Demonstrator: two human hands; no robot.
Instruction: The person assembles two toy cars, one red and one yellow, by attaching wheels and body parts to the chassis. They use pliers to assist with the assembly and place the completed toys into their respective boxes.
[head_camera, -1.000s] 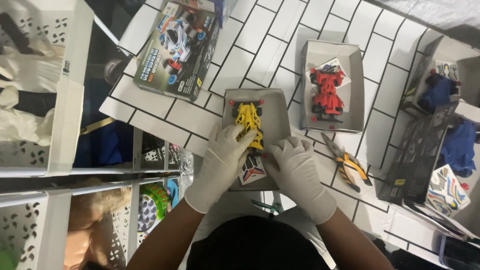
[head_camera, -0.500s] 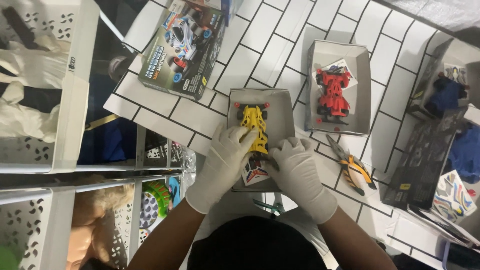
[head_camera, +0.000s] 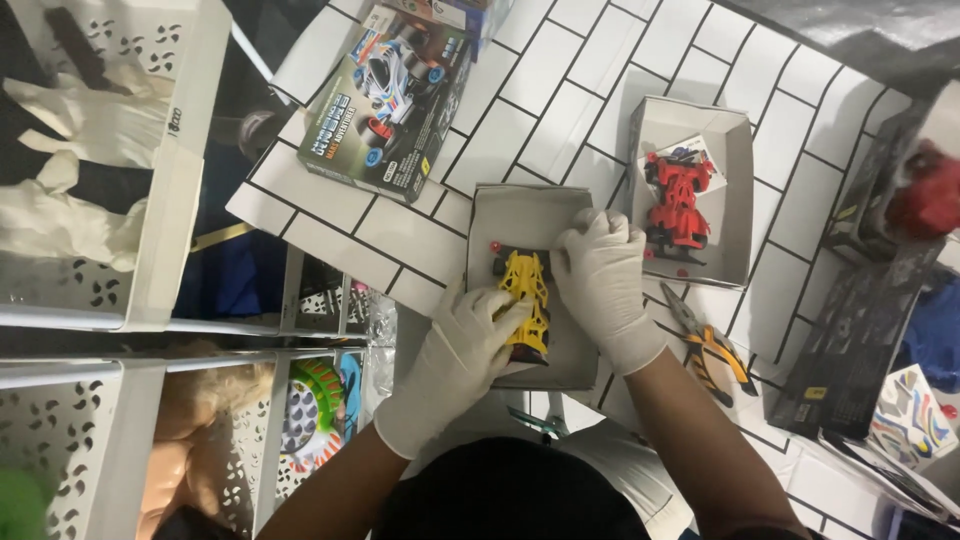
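Note:
A yellow toy car (head_camera: 526, 296) with black wheels lies in a grey cardboard tray (head_camera: 520, 215) on the white tiled table. My left hand (head_camera: 455, 355), in a white glove, grips the car's near end. My right hand (head_camera: 602, 275), also gloved, rests on the tray's right side with its fingers touching the car's far right part. A small red piece (head_camera: 494, 246) lies in the tray beside the car.
A second tray (head_camera: 735, 165) holds a red toy car (head_camera: 678, 200). A colourful toy-car box (head_camera: 385, 95) lies far left. Orange-handled pliers (head_camera: 712, 345) lie right of my arm. Dark boxes (head_camera: 850, 340) sit right. White perforated baskets (head_camera: 170, 215) with gloves stand left.
My right hand has moved up from the tray's near side to its right side by the car. The view has shifted, so everything sits differently in the picture.

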